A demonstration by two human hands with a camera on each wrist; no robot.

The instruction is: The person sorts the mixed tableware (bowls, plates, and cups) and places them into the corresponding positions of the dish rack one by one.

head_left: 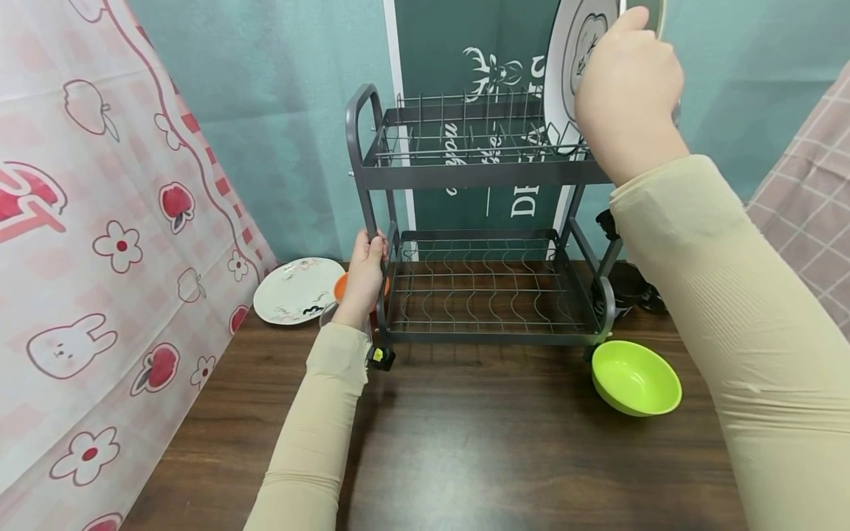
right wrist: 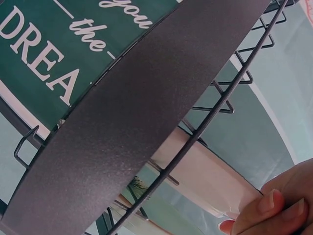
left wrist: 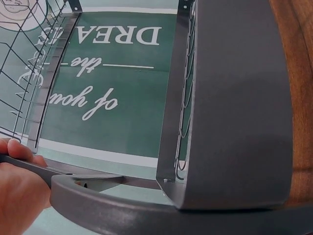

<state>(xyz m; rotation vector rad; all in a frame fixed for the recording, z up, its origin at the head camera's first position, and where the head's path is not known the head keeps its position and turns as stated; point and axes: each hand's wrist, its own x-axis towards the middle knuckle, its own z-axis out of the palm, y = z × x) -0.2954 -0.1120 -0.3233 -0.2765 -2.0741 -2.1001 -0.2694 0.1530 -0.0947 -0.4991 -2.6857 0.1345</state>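
Note:
A dark grey two-tier dish rack (head_left: pixel 478 175) stands on the wooden table. My left hand (head_left: pixel 364 276) grips its left upright between the tiers; in the left wrist view the fingers (left wrist: pixel 19 149) curl round the dark frame. At the upper tier's right end, my right hand (head_left: pixel 631 96) holds a white plate (head_left: pixel 563 81) with a dark line drawing. That plate stands on edge, its lower rim among the wires. From the right wrist, fingertips (right wrist: pixel 269 203) show at the edge of the pale plate (right wrist: pixel 205 176). Another pale green piece (right wrist: pixel 166 215) stands beside it in the rack.
A bright green bowl (head_left: pixel 636 377) sits by the rack's front right foot. At the left lies a white patterned plate (head_left: pixel 299 290), with an orange item (head_left: pixel 341 286) partly behind my left hand. A dark cup (head_left: pixel 626 284) stands behind the rack's right side. Curtains hang around the table.

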